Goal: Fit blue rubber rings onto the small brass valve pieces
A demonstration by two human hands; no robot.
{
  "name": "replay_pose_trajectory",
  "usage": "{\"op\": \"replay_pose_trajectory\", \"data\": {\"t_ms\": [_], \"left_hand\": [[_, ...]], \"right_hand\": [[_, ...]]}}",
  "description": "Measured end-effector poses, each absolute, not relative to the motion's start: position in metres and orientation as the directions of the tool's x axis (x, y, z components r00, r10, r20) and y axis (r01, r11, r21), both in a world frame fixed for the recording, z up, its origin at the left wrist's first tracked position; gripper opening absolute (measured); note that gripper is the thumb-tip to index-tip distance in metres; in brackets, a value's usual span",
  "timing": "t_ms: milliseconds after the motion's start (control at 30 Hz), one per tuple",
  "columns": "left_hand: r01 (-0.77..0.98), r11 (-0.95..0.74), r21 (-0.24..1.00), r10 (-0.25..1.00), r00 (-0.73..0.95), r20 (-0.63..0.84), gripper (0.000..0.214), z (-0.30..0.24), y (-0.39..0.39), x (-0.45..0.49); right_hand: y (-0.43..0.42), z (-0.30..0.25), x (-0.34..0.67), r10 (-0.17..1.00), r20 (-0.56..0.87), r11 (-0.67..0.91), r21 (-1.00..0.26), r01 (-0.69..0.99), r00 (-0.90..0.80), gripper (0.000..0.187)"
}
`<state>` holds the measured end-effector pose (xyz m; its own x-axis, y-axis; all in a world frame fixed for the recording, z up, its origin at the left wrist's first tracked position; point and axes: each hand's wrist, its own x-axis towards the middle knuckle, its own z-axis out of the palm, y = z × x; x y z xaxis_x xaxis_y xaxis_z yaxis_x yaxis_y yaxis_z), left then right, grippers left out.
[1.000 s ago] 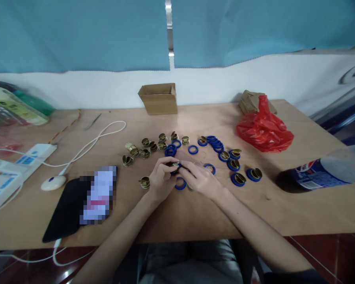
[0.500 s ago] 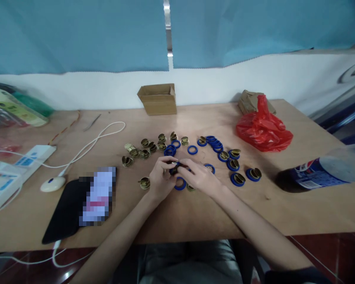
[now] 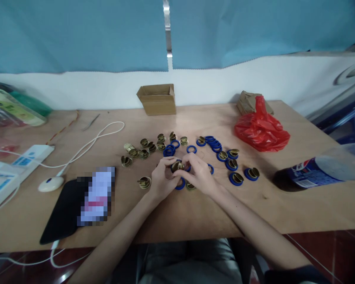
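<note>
Between my two hands is a brass-coloured round metal fitting [image 3: 178, 167] with a raised flap. My left hand [image 3: 162, 176] grips its left side, and my right hand [image 3: 201, 174] has thumb and fingers curled on its right side. Just beneath the hands lie a blue ring [image 3: 181, 188] and another brass fitting [image 3: 190, 185], both partly covered. A lone fitting [image 3: 144, 182] rests left of my left hand. Beyond the hands are a cluster of fittings [image 3: 144, 154], a small pile of blue rings [image 3: 169, 151] and a single blue ring [image 3: 191, 152].
On the right sit several fittings with blue rings around them [image 3: 236, 179] and a row of overlapping blue rings [image 3: 215, 145]. Farther out are a red plastic bag [image 3: 262, 132], a cola bottle [image 3: 307, 173], a cardboard box [image 3: 159, 103], phones [image 3: 62, 213] and a power strip [image 3: 26, 165] with cables.
The fitting between my hands has turned so that its brass flap now faces up. My right fingers have spread from over it to its right side.
</note>
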<state>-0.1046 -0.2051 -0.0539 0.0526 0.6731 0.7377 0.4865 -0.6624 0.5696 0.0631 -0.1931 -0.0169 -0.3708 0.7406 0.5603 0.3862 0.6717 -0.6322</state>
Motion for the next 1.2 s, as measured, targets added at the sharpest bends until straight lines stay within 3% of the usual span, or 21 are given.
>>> {"op": "replay_pose_trajectory", "data": {"t_ms": [133,300,467,967,1200], "left_hand": [[0.489,-0.658,0.572,0.686,0.077,0.724,0.040,-0.055,-0.207,-0.103],[0.494,-0.626,0.604,0.715,0.055,0.696,0.042,-0.055,-0.207,-0.103],[0.523,-0.638,0.565,0.702,0.093,0.706,0.045,-0.053,-0.208,-0.105],[0.535,-0.591,0.604,0.727,0.029,0.686,0.041,-0.048,-0.208,-0.102],[0.524,-0.581,0.622,0.738,0.016,0.675,0.041,-0.044,-0.208,-0.103]], "right_hand": [[-0.192,-0.017,0.057,0.802,0.532,0.597,-0.728,0.337,-0.271,0.030],[-0.193,-0.012,0.056,0.843,0.466,0.530,-0.804,0.267,-0.269,0.020],[-0.194,-0.010,0.057,0.837,0.460,0.535,-0.800,0.271,-0.296,0.009],[-0.185,-0.014,0.061,0.873,0.367,0.447,-0.865,0.228,-0.321,0.021],[-0.184,-0.008,0.068,0.838,0.362,0.469,-0.859,0.202,-0.408,0.009]]}}
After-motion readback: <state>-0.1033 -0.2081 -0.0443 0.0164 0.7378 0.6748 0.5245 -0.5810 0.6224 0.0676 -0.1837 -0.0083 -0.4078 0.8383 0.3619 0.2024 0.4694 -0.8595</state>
